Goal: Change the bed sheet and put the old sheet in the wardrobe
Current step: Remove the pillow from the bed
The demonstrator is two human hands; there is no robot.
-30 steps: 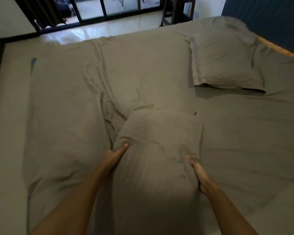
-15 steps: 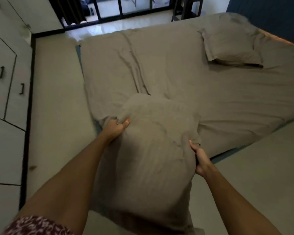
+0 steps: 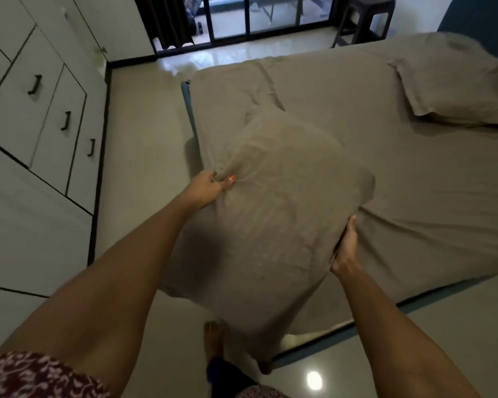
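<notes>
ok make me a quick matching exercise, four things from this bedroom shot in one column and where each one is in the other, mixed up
Things:
1. held pillow
2. second pillow
3. wardrobe
4. dark stool

Places:
A. along the room's left side, doors closed
B. lying at the far right of the bed
C. by the glass doors, past the bed
D. gripped by the left hand and right hand

Pairs: 1-D, 2-B, 3-A, 4-C

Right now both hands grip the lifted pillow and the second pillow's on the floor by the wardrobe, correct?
Not quite. The head view shows the left hand and right hand gripping the lifted pillow, but the second pillow lies on the bed, not the floor.
</notes>
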